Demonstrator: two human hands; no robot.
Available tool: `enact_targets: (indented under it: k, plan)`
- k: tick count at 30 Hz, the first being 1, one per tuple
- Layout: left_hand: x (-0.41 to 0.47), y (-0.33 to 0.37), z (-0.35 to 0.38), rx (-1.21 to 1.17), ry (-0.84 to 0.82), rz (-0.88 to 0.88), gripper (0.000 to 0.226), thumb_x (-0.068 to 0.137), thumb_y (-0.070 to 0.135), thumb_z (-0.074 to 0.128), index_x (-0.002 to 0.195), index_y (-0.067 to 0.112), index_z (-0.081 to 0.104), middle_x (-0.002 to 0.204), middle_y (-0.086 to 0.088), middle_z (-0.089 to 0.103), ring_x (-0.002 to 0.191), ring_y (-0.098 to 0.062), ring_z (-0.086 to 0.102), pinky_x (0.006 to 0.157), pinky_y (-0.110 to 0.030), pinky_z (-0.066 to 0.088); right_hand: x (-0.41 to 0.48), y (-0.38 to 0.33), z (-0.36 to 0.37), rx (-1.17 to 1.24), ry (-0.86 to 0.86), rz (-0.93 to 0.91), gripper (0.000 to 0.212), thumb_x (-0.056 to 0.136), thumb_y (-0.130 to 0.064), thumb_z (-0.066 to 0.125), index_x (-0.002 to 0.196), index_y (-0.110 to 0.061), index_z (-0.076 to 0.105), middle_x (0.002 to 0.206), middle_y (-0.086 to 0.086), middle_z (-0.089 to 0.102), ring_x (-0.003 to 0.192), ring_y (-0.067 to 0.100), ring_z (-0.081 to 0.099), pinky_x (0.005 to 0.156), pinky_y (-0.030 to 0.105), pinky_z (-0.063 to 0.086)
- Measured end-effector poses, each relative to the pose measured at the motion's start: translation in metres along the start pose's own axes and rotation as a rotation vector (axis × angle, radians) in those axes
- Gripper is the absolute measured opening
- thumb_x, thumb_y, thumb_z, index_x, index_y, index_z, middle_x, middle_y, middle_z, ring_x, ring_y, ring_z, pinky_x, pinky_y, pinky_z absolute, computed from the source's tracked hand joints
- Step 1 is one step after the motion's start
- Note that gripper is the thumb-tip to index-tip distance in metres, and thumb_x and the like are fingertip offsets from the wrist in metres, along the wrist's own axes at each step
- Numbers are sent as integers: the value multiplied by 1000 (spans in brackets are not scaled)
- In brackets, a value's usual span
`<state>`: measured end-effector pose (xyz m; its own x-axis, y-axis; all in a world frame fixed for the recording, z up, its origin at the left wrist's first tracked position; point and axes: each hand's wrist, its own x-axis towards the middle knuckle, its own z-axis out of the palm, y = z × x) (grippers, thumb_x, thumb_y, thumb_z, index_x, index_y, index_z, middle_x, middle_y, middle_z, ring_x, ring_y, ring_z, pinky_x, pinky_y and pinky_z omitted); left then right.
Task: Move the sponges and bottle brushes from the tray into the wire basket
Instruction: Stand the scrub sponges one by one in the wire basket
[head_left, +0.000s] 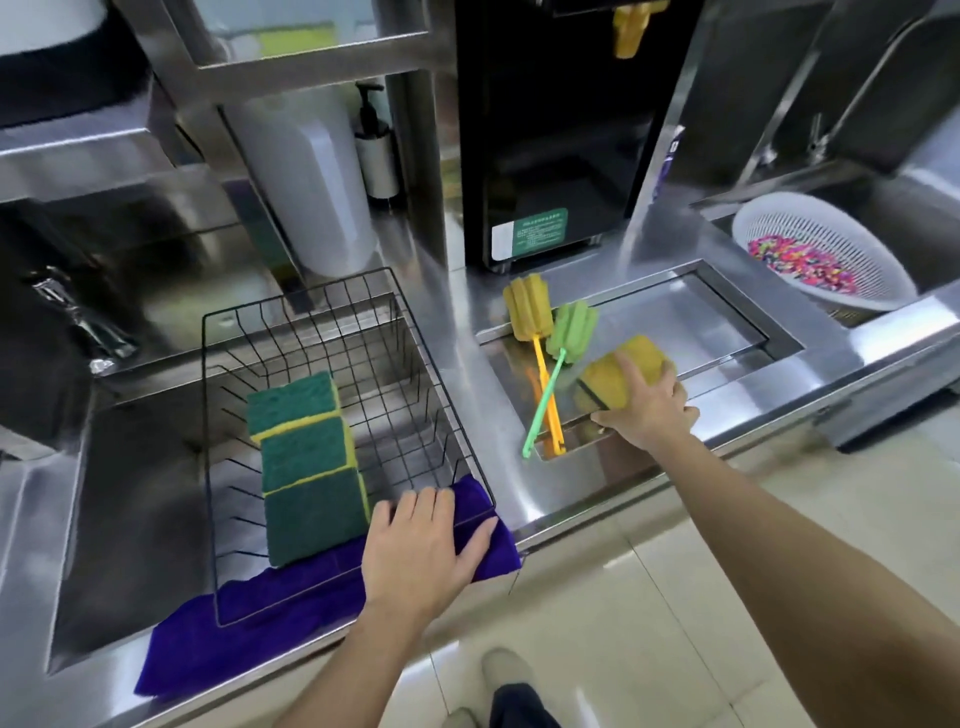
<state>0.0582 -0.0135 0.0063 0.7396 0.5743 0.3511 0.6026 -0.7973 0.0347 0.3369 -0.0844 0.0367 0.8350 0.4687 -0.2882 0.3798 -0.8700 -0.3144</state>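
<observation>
Right hand (644, 410), the nearer, is closing its grip on yellow sponges (618, 382) at the tray (727, 317); wire basket (311, 332) is lying leftward, left hand (426, 551) resting flat on its rim.

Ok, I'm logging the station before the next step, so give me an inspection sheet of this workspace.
Surface: steel counter, shiny.
Job's things: three green sponges lie in the wire basket; yellow bottle brush and green bottle brush lie crossed in the tray.
Clutter: purple cloth under the basket; white colander holding coloured bits.
Grippers: left hand rests on the basket's near edge; right hand grips a yellow sponge.
Cables: nothing seen.
Surroundings: black machine, pump bottle.
</observation>
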Motion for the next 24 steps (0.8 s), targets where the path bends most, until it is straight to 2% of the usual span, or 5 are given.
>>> enact_targets:
  k: [7, 12, 17, 20, 24]
  plan:
    - [-2, -1, 2, 20, -22, -12, 55, 89, 58, 38, 85, 10, 65, 75, -4, 61, 67, -25, 57, 65, -38, 45, 6, -6, 13, -200, 151, -84, 78, 69, -52, 72, 127, -11, 40, 136, 19, 37, 127, 39, 36, 99, 51, 34]
    - [-1, -1, 0, 21, -29, -11, 53, 88, 58, 38, 85, 12, 64, 75, -2, 61, 67, -23, 57, 64, -36, 46, 7, -3, 19, -419, 200, -155, 80, 73, -43, 72, 135, -14, 30, 137, 17, 39, 125, 37, 39, 99, 49, 35]
    - [-1, -1, 0, 29, -32, -7, 53, 88, 58, 38, 85, 12, 64, 75, -1, 61, 66, -22, 58, 63, -36, 46, 13, -2, 14, -580, 257, -263, 85, 70, -27, 72, 143, -25, 28, 116, 22, 54, 105, 37, 52, 92, 42, 39]
    - [-1, -1, 0, 25, -39, -9, 55, 88, 60, 37, 86, 12, 65, 76, -1, 61, 66, -22, 57, 63, -36, 46, 14, -3, 12, -503, 306, -292, 72, 63, -21, 72, 130, -14, 48, 96, 27, 61, 89, 40, 58, 82, 43, 42]
    - [-1, -1, 0, 29, -43, -11, 55, 87, 61, 37, 85, 13, 65, 75, 0, 61, 66, -21, 57, 63, -36, 46, 14, -15, -11, -134, 341, -237, 53, 79, -25, 59, 124, -3, 45, 105, 25, 62, 97, 41, 56, 80, 43, 41]
